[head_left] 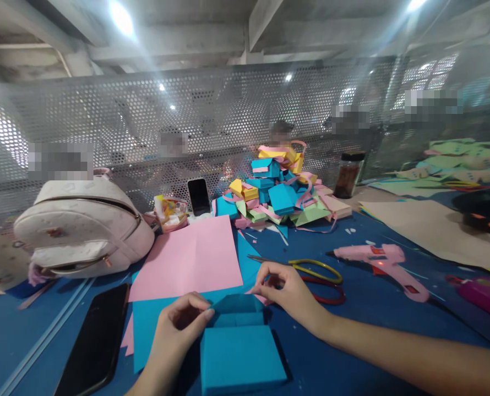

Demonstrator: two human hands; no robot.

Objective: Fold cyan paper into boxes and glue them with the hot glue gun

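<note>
A blue paper box (pixel 243 357) lies in front of me, its flap raised at the far side. The thumb and fingers of my left hand (pixel 183 319) pinch the left corner of that flap. Beyond the flap's right end, my right hand (pixel 284 289) is closed in a pinch on a small pink paper piece (pixel 262 298), partly hidden by the fingers. Scissors (pixel 317 275) with yellow and red handles lie just behind my right hand. Under and behind the box are a pink paper sheet (pixel 191 258) and a blue paper sheet (pixel 148 330).
A pink glue gun (pixel 377 261) lies right, beside a purple tool (pixel 480 297). A black phone (pixel 94 335) and white backpack (pixel 88 231) are left. Behind stand a heap of paper boxes (pixel 282 198), a dark jar (pixel 347 176) and a perforated metal screen (pixel 212 115).
</note>
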